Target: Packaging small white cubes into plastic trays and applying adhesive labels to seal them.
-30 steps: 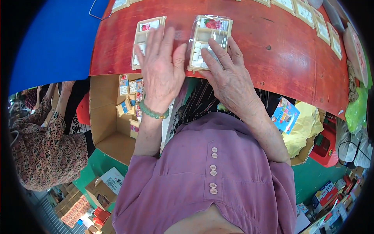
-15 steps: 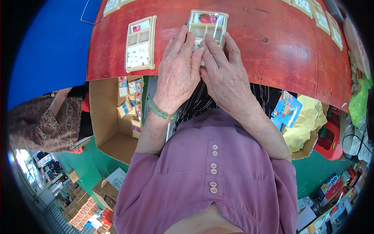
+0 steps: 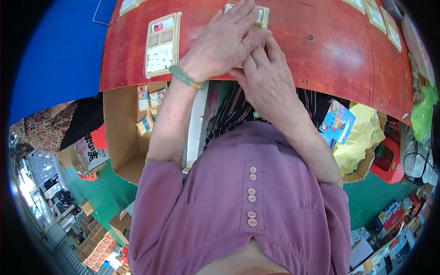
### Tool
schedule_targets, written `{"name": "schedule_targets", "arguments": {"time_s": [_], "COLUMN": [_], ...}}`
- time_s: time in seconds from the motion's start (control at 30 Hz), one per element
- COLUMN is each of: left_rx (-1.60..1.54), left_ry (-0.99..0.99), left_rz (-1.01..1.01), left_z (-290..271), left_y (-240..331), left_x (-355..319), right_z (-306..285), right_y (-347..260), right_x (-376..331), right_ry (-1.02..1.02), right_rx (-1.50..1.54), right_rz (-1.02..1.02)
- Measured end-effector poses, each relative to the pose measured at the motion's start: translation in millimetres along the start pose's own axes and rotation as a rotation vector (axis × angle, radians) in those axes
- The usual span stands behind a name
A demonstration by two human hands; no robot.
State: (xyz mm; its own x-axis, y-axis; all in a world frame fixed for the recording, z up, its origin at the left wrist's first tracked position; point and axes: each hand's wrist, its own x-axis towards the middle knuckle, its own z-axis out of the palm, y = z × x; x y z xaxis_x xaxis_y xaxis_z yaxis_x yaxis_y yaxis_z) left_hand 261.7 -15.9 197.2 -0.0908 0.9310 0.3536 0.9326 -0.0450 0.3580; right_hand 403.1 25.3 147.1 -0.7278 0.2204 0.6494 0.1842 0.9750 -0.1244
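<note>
A small cream plastic box with a clear lid [image 3: 263, 16] lies on the red tabletop, mostly covered by my hands. My left hand [image 3: 224, 42], with a green bead bracelet at the wrist, lies flat across it, fingers stretched toward the far edge. Bent fingers of my right hand [image 3: 269, 75] grip the box's near right side; the left thumb touches those fingertips. To the left lies a similar compartment box [image 3: 160, 44] with white pieces in its near section, two bare sections and a strawberry-printed packet at the far end.
More such boxes stand at the table's far right [image 3: 376, 18] and far left [image 3: 129, 4]. Below the near edge, an open cardboard carton [image 3: 120, 133] holds several small boxes; at right are yellow paper [image 3: 362, 137] and a red plastic stool [image 3: 387, 158]. Someone in patterned clothing [image 3: 46, 126] is at left.
My left hand has turned and slid up and rightward, now flat over the box that both hands held at its sides. My right hand stays near its right side.
</note>
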Motion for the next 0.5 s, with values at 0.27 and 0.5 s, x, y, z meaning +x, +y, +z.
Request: {"name": "schedule_targets", "arguments": {"time_s": [0.27,0.5], "left_rx": [-0.020,-0.131], "left_ry": [-0.124,-0.095], "left_rz": [-0.015,-0.033], "left_z": [28.4,25.7], "left_y": [-8.3,-8.1], "left_x": [8.4,7.3], "right_z": [-6.6,-46.4], "right_y": [25.9,34.5], "right_x": [-7.3,-35.9], "right_ry": [0.151,-0.034], "right_rx": [0.277,0.619], "right_rz": [0.011,0.212]}}
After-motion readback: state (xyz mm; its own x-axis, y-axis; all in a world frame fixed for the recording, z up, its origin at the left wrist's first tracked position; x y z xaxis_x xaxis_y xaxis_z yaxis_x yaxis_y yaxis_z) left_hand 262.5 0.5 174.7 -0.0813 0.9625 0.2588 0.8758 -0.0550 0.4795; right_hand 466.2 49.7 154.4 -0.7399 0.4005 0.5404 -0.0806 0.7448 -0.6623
